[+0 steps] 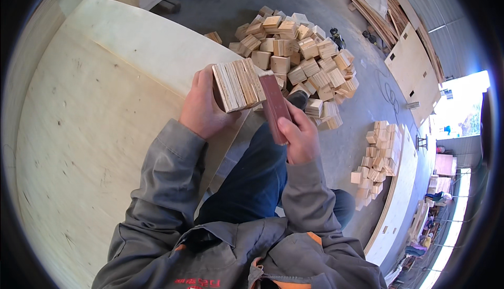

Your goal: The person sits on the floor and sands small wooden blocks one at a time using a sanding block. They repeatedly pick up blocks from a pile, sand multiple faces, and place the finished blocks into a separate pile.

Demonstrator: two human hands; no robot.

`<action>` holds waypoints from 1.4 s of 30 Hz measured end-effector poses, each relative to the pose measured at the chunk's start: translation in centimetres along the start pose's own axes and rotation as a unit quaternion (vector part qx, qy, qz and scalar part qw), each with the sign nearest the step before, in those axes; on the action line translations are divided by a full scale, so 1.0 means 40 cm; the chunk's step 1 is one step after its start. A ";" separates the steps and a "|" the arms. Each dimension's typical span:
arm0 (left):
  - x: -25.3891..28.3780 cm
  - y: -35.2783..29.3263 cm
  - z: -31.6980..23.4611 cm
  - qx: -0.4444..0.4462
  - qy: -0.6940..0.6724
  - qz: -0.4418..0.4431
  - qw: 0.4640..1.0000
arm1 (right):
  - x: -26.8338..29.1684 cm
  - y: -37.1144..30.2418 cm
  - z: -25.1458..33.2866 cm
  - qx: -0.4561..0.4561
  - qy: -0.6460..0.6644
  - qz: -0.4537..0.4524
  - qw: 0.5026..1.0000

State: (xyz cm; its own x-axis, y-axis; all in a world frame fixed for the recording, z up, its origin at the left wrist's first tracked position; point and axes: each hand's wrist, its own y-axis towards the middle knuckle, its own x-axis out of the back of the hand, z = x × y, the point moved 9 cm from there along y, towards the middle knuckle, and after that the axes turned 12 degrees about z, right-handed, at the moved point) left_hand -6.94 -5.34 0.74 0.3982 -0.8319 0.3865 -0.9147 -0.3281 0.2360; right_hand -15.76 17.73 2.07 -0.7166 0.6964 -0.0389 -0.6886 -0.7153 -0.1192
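One wooden block (pixel 239 86) fills the left grip (pixel 199 106), the right grip (pixel 303 138) clasping a reddish bar (pixel 274 104) alongside.

Daylight glares white through the right-hand opening (pixel 464 105) (straight edges bow outward).

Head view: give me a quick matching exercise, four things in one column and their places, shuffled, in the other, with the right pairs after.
Things
1. Layered wooden block
2. Reddish-brown bar
3. Larger block pile
4. Broad pale panel

Places
A. On the floor, upper middle of the picture
B. Held in the right hand
C. Filling much of the picture's left side
D. Held in the left hand

Right pairs: 1-D, 2-B, 3-A, 4-C
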 end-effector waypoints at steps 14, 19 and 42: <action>-0.002 0.006 0.016 -0.002 0.016 -0.010 1.000 | -0.171 0.207 0.235 0.225 -0.583 -0.079 0.776; -0.010 0.006 0.008 0.014 0.004 -0.001 1.000 | -0.172 0.104 0.236 0.240 -0.593 -0.066 0.766; 0.002 0.004 -0.021 0.012 -0.008 0.002 1.000 | -0.109 0.120 0.271 0.279 -0.535 -0.137 0.786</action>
State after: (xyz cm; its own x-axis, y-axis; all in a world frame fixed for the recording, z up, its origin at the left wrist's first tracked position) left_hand -7.01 -5.09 1.56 0.3934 -0.8403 0.3729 -0.9178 -0.3354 0.2125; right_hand -17.15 10.64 12.42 -0.0109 0.5944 0.8041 -0.5607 -0.6694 0.4873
